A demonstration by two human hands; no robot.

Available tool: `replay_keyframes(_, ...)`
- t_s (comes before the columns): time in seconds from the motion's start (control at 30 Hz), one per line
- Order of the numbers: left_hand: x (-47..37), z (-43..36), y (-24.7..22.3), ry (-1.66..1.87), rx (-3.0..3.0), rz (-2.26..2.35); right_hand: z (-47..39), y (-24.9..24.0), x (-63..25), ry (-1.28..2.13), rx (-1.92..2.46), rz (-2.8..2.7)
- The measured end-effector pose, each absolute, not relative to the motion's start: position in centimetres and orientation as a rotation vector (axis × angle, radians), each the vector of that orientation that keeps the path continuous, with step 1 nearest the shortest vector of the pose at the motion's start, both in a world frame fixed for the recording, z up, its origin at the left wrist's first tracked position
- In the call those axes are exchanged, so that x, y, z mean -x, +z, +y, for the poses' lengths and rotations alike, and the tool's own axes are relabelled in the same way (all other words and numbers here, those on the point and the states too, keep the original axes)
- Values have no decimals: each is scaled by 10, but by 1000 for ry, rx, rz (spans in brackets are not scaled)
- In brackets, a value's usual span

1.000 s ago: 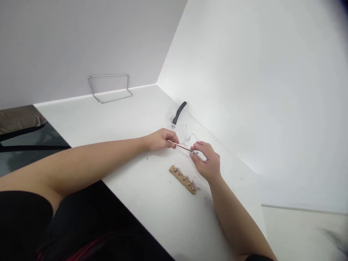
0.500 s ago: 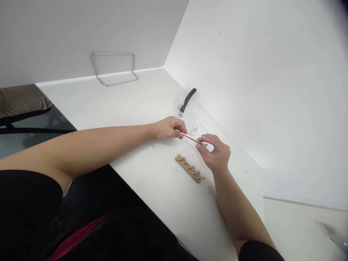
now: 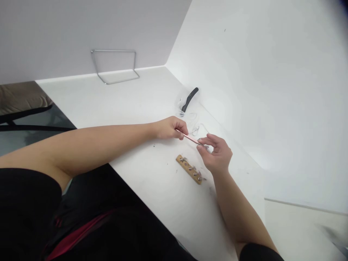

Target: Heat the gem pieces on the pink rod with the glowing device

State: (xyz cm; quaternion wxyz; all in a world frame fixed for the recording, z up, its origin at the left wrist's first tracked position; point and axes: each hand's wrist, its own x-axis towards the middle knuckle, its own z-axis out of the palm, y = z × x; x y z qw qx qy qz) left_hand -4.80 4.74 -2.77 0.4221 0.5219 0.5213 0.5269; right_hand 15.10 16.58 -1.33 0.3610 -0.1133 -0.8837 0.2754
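Hands: two are seen, both bare; the slim pink rod (image 3: 191,139) is gripped at one end by the left hand (image 3: 172,127), while the small metal piece (image 3: 207,146) at its other end is pinched between thumb and fingers of the right hand (image 3: 216,150).
Rod: one, held slanting between the two hands, above the white table (image 3: 152,195); its tip is partly hidden by the right fingers.
Metal piece: one is made out, though its shape is too small to be read.
Wooden strip: one (image 3: 187,167), laid on the table just below the hands; four shiny studs and one dark round spot can be counted on it.
Black handle: one, curved (image 3: 190,99), rested beyond the hands near the wall, with clear plastic and white cord (image 3: 194,116) beside it.
Wire frame: one (image 3: 114,50), stood at the back edge of the table.
Change: compared with one second ago, the table and everything on it are shown higher in the view; the rod is held by the same two hands, and the strip is left in the same place relative to the handle.
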Motion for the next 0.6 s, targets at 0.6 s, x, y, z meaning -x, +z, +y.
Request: replay_keyframes(0.6, 50, 47, -24, 1400, -1102, 1034, 174, -4, -150, 1235, 344, -2128)
